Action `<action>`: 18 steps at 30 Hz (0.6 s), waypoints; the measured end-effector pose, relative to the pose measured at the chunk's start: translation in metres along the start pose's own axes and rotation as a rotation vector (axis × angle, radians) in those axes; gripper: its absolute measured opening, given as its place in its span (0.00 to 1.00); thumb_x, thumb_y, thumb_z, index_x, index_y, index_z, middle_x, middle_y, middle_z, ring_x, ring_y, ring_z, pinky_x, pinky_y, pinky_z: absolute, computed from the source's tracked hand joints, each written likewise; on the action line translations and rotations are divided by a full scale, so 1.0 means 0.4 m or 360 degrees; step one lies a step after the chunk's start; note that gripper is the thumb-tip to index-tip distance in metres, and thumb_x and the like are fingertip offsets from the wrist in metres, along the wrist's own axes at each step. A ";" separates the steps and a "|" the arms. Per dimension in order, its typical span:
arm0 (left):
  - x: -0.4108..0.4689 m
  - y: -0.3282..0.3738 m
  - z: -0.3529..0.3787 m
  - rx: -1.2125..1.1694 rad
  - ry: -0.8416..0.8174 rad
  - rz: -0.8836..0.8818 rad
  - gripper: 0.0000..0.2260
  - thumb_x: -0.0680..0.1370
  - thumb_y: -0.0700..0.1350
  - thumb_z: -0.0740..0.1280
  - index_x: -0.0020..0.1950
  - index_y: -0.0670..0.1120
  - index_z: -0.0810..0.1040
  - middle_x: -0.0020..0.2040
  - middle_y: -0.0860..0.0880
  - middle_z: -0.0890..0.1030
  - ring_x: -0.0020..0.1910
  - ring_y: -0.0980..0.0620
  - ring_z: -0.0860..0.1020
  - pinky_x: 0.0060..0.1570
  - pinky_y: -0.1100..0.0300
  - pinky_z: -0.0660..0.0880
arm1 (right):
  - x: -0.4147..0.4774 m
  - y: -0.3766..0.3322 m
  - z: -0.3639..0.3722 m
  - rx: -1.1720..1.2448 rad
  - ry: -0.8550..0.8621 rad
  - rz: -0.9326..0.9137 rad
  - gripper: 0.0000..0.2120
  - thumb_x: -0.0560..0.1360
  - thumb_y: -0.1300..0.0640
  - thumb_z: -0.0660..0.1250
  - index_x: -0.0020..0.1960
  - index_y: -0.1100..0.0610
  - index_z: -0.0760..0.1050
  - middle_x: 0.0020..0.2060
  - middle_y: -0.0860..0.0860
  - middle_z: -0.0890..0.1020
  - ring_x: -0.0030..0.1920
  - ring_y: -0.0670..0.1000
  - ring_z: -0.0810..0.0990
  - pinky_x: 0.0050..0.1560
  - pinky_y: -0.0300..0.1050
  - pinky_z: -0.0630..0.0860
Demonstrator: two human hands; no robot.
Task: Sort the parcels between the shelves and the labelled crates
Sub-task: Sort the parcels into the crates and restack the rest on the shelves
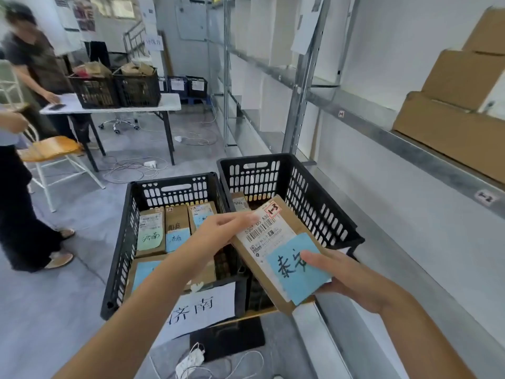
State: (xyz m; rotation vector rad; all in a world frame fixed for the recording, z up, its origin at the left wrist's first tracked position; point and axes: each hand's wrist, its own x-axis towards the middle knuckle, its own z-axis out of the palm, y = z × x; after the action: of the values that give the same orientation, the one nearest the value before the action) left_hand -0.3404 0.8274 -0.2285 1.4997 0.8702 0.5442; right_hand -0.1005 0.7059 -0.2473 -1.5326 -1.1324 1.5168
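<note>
A flat brown parcel (254,265) with a white barcode label, a red-edged "1-3" sticker and a blue handwritten note hangs over the right black crate (314,192). My right hand (341,272) grips its near right edge, thumb on the blue note. My left hand (218,228) holds the parcel's far left edge with its fingers on the label. The left black crate (128,228) bears a white handwritten paper label (202,310) on its front and holds several brown parcels (151,232) with green and blue notes. One small parcel (240,201) lies in the right crate.
Metal shelving (355,110) runs along the right wall, with stacked cardboard boxes (451,105) on its upper shelf. A folding table (169,102) at the back carries two filled black crates. Two people stand at the left beside a wooden chair (49,149). Cables and a power strip (188,362) lie on the floor.
</note>
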 end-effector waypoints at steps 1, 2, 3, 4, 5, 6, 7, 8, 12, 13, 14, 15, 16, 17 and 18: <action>0.029 0.013 -0.014 0.0045 -0.0015 0.0018 0.17 0.72 0.64 0.68 0.56 0.58 0.85 0.49 0.52 0.87 0.51 0.55 0.84 0.69 0.46 0.68 | 0.032 -0.005 -0.015 0.0003 -0.0057 0.0000 0.26 0.69 0.34 0.73 0.63 0.41 0.78 0.59 0.50 0.84 0.61 0.50 0.82 0.60 0.50 0.79; 0.060 0.025 -0.028 0.0091 -0.0036 0.0032 0.16 0.73 0.64 0.68 0.55 0.60 0.85 0.49 0.52 0.87 0.50 0.56 0.84 0.69 0.46 0.69 | 0.064 -0.010 -0.032 0.0000 -0.0109 -0.0004 0.27 0.69 0.34 0.73 0.65 0.42 0.77 0.60 0.50 0.83 0.62 0.51 0.81 0.64 0.53 0.76; 0.092 0.036 -0.041 0.0143 -0.0063 0.0041 0.14 0.74 0.65 0.67 0.54 0.62 0.84 0.50 0.53 0.87 0.50 0.56 0.84 0.68 0.47 0.69 | 0.098 -0.015 -0.050 -0.0011 -0.0157 -0.0008 0.28 0.70 0.35 0.73 0.66 0.43 0.76 0.61 0.50 0.83 0.63 0.51 0.80 0.66 0.54 0.74; 0.126 0.045 -0.052 0.0198 -0.0085 0.0045 0.14 0.74 0.65 0.67 0.54 0.61 0.84 0.50 0.53 0.87 0.50 0.55 0.84 0.67 0.47 0.69 | 0.130 -0.021 -0.068 -0.0020 -0.0202 -0.0013 0.29 0.70 0.36 0.73 0.67 0.45 0.75 0.62 0.50 0.82 0.63 0.52 0.80 0.67 0.53 0.73; 0.162 0.054 -0.059 0.0245 -0.0090 0.0036 0.15 0.76 0.64 0.66 0.54 0.59 0.84 0.50 0.52 0.87 0.50 0.55 0.85 0.67 0.46 0.69 | 0.163 -0.027 -0.085 -0.0020 -0.0239 -0.0023 0.29 0.70 0.36 0.73 0.67 0.46 0.75 0.62 0.50 0.82 0.63 0.52 0.80 0.66 0.52 0.74; 0.200 0.063 -0.066 0.0281 -0.0079 0.0024 0.15 0.76 0.64 0.66 0.55 0.57 0.85 0.50 0.52 0.87 0.50 0.54 0.85 0.68 0.45 0.68 | 0.197 -0.034 -0.102 -0.0010 -0.0260 -0.0033 0.29 0.70 0.37 0.74 0.67 0.47 0.75 0.61 0.50 0.83 0.62 0.52 0.81 0.65 0.50 0.76; 0.238 0.072 -0.070 0.0301 -0.0058 0.0013 0.16 0.77 0.63 0.66 0.55 0.55 0.85 0.49 0.52 0.87 0.50 0.54 0.85 0.68 0.45 0.68 | 0.231 -0.039 -0.120 0.0013 -0.0265 -0.0034 0.29 0.70 0.38 0.74 0.67 0.49 0.75 0.61 0.50 0.83 0.62 0.52 0.81 0.63 0.49 0.77; 0.276 0.082 -0.073 0.0308 -0.0031 0.0009 0.16 0.77 0.62 0.66 0.56 0.54 0.85 0.48 0.52 0.87 0.49 0.55 0.85 0.67 0.47 0.69 | 0.265 -0.045 -0.139 0.0048 -0.0250 -0.0027 0.30 0.70 0.39 0.74 0.68 0.51 0.74 0.60 0.50 0.83 0.61 0.53 0.82 0.61 0.48 0.79; 0.414 0.089 -0.082 0.0221 0.0239 0.0017 0.13 0.79 0.57 0.66 0.61 0.57 0.81 0.48 0.56 0.87 0.49 0.59 0.84 0.60 0.56 0.72 | 0.402 -0.062 -0.227 0.0179 -0.0174 0.0012 0.36 0.67 0.43 0.78 0.68 0.57 0.72 0.59 0.54 0.84 0.60 0.54 0.82 0.58 0.52 0.80; 0.445 0.081 -0.085 0.0205 0.0330 0.0027 0.13 0.79 0.56 0.66 0.62 0.57 0.80 0.48 0.59 0.86 0.49 0.63 0.82 0.59 0.57 0.71 | 0.437 -0.065 -0.252 0.0223 -0.0145 0.0016 0.37 0.66 0.43 0.79 0.68 0.58 0.72 0.59 0.54 0.84 0.60 0.54 0.82 0.58 0.52 0.81; 0.473 0.070 -0.087 0.0198 0.0402 0.0029 0.12 0.80 0.55 0.65 0.62 0.58 0.80 0.48 0.62 0.85 0.49 0.67 0.81 0.57 0.60 0.70 | 0.474 -0.067 -0.277 0.0271 -0.0105 0.0019 0.37 0.65 0.43 0.80 0.67 0.58 0.73 0.58 0.55 0.84 0.60 0.54 0.82 0.58 0.53 0.81; 0.500 0.055 -0.088 0.0203 0.0451 0.0017 0.12 0.80 0.54 0.65 0.63 0.58 0.79 0.50 0.64 0.84 0.49 0.69 0.80 0.55 0.63 0.70 | 0.511 -0.067 -0.301 0.0315 -0.0054 0.0029 0.36 0.65 0.42 0.79 0.67 0.57 0.75 0.58 0.55 0.84 0.60 0.54 0.82 0.58 0.55 0.80; 0.524 0.036 -0.088 0.0220 0.0479 -0.0015 0.12 0.80 0.53 0.65 0.63 0.58 0.79 0.52 0.63 0.84 0.51 0.68 0.79 0.52 0.67 0.70 | 0.548 -0.066 -0.320 0.0343 0.0006 0.0049 0.34 0.65 0.42 0.79 0.66 0.56 0.77 0.57 0.54 0.85 0.60 0.53 0.82 0.59 0.56 0.80; 0.543 0.014 -0.087 0.0246 0.0494 -0.0059 0.13 0.80 0.52 0.65 0.65 0.57 0.78 0.55 0.63 0.82 0.54 0.68 0.78 0.49 0.71 0.69 | 0.585 -0.059 -0.336 0.0348 0.0077 0.0081 0.32 0.66 0.41 0.79 0.65 0.55 0.77 0.55 0.53 0.85 0.58 0.52 0.83 0.60 0.57 0.80; 0.561 -0.008 -0.083 0.0267 0.0504 -0.0101 0.14 0.81 0.51 0.65 0.66 0.56 0.77 0.58 0.62 0.81 0.56 0.68 0.76 0.46 0.74 0.68 | 0.623 -0.048 -0.349 0.0330 0.0150 0.0121 0.32 0.66 0.40 0.78 0.64 0.55 0.77 0.53 0.52 0.86 0.56 0.51 0.84 0.61 0.57 0.79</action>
State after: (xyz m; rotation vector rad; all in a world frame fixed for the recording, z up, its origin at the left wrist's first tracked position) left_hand -0.2313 1.0234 -0.2626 1.5544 1.2304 0.6867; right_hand 0.0201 0.9565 -0.3156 -1.5018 -0.8442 1.5426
